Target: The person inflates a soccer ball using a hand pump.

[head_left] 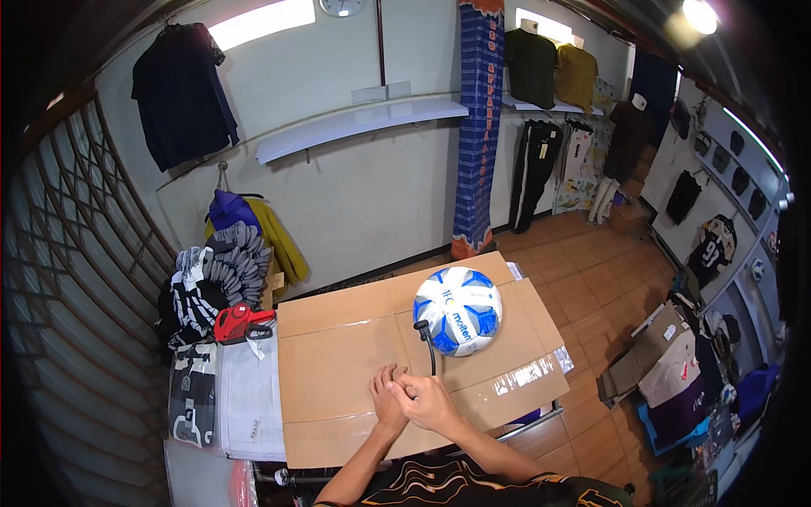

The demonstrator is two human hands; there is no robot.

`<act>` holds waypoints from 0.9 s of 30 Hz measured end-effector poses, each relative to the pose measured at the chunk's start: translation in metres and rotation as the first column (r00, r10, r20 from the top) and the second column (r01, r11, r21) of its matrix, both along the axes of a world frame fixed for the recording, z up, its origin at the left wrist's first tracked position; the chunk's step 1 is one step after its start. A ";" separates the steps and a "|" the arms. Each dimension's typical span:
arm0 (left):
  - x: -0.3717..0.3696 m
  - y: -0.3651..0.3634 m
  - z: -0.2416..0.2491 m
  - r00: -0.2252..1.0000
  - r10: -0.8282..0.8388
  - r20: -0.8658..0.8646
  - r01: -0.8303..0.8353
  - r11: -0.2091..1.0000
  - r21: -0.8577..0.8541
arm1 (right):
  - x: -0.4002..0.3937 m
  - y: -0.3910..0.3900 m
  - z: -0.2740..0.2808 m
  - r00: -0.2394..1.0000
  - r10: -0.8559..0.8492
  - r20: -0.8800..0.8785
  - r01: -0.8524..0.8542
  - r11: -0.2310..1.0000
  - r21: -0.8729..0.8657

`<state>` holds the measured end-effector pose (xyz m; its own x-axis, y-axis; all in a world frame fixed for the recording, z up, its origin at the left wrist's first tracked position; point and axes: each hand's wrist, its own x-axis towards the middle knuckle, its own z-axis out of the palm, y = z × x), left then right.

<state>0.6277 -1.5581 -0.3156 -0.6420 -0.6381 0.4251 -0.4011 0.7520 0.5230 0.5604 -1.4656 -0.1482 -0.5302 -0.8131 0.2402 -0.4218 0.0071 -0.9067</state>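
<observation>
A white, blue and grey football (458, 308) rests on a cardboard sheet (338, 355) across the table. A short black hose (432, 355) with a thick angled end lies against the ball's near left side. Its lower end disappears by my right hand (429, 404), whose fingers are curled closed. Pressed against it is my left hand (388, 400), fingers bent and partly covered by the right. Both hands are together over the near part of the cardboard, just below the ball. Whatever lies between or under them is hidden.
Left of the cardboard are a red price-label gun (242, 324), a heap of grey and black gloves (232, 275) and packed clothing (193, 393). A blue pillar (477, 127) stands behind the table. Piled clothes and boxes (672, 363) occupy the floor at right.
</observation>
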 end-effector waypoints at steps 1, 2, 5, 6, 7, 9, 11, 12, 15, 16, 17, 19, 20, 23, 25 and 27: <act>0.000 -0.001 -0.002 1.000 0.003 0.017 -0.003 1.000 -0.012 | -0.001 -0.001 -0.005 1.000 -0.008 0.007 0.008 1.000 -0.006; -0.001 -0.002 -0.007 1.000 0.004 0.017 -0.004 1.000 -0.013 | -0.001 -0.001 -0.009 1.000 -0.008 0.006 0.008 1.000 -0.007; -0.001 -0.006 -0.018 0.997 0.003 0.074 -0.005 1.000 0.030 | -0.001 -0.001 -0.016 1.000 -0.012 -0.004 0.012 1.000 -0.005; -0.001 -0.006 -0.018 0.998 -0.001 0.064 -0.001 1.000 0.026 | -0.001 0.000 -0.016 1.000 0.007 -0.022 -0.007 0.999 0.032; -0.001 -0.006 -0.018 0.999 -0.004 0.052 0.003 1.000 0.020 | -0.002 0.001 -0.014 0.999 0.027 -0.042 -0.024 0.997 0.068; -0.001 -0.006 -0.019 0.998 -0.009 0.057 0.008 1.000 0.007 | 0.000 0.006 0.001 0.997 0.064 -0.040 -0.061 0.994 0.086; -0.001 -0.006 -0.021 0.998 -0.006 0.058 0.007 1.000 -0.010 | 0.003 0.017 0.035 0.993 0.108 -0.041 -0.103 0.990 0.100; -0.003 -0.005 -0.023 0.997 0.020 0.073 -0.017 0.999 -0.045 | 0.007 0.029 0.061 0.991 0.128 -0.038 -0.125 0.990 0.061; -0.004 -0.003 -0.020 0.997 0.036 0.066 -0.032 0.997 -0.068 | 0.012 0.047 0.096 0.989 0.142 -0.026 -0.143 0.990 -0.016; -0.003 -0.003 -0.018 0.998 0.033 0.044 -0.031 0.998 -0.058 | 0.013 0.048 0.099 0.989 0.145 -0.015 -0.146 0.988 -0.056; -0.001 -0.003 -0.016 0.999 0.033 0.044 -0.030 0.998 -0.059 | 0.012 0.043 0.094 0.989 0.144 -0.016 -0.145 0.988 -0.057; 0.002 -0.004 -0.012 0.999 -0.031 0.014 0.030 0.999 0.038 | 0.007 0.025 0.071 0.993 0.093 -0.067 -0.095 0.995 -0.041; 0.001 -0.005 -0.014 0.999 -0.032 0.015 0.031 0.999 0.038 | 0.005 0.018 0.060 0.994 0.092 -0.066 -0.094 0.995 -0.041; 0.002 -0.005 -0.016 0.988 -0.047 -0.144 0.083 0.964 0.253 | 0.004 0.005 0.036 0.996 0.068 -0.059 -0.070 0.997 -0.021; 0.003 -0.003 -0.005 0.998 -0.036 -0.044 0.044 0.976 0.212 | 0.006 0.001 0.029 1.000 -0.001 0.001 0.001 1.000 -0.015; 0.002 -0.003 -0.001 0.998 -0.034 -0.046 0.042 0.981 0.190 | 0.007 -0.002 0.023 0.999 -0.028 0.021 0.029 0.998 -0.060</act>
